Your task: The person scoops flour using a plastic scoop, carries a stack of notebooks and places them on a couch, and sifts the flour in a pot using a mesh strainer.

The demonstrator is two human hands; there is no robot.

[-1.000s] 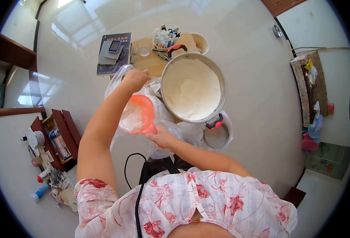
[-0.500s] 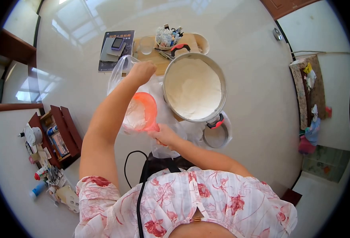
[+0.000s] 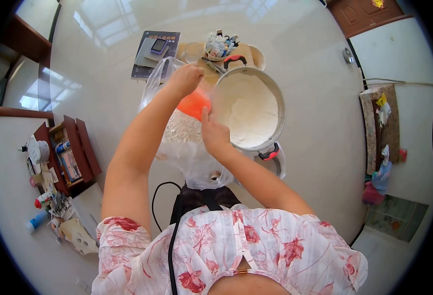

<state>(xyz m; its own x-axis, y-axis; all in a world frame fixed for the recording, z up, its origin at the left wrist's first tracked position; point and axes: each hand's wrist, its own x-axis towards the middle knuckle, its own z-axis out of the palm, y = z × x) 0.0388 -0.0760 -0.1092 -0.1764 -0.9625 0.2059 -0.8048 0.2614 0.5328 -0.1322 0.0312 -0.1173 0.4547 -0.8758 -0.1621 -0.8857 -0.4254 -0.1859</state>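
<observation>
My right hand (image 3: pixel 215 133) is closed around the handle of an orange-red plastic scoop (image 3: pixel 195 104). The scoop is tilted, with its outside towards me, between the bag and the pot; its inside is hidden. My left hand (image 3: pixel 187 79) is closed on the upper edge of a clear plastic bag (image 3: pixel 196 164). White flour (image 3: pixel 183 127) lies inside the bag, below the scoop. Right of both hands stands a wide metal pot (image 3: pixel 281 110) with red and black handles, holding a broad layer of the same white powder (image 3: pixel 248 110).
Behind the hands, a small wooden table (image 3: pixel 252 51) bears a basket of small items (image 3: pixel 221 45) and a glass (image 3: pixel 193 51). A dark book (image 3: pixel 143 66) with a purple-framed device (image 3: pixel 158 46) lies to the left. A round metal vessel (image 3: pixel 275 167) sits below the pot's near handle.
My right hand has raised the scoop up and to the right, tipping it over. Flour in the bag now shows where the scoop was. The view has shifted slightly.
</observation>
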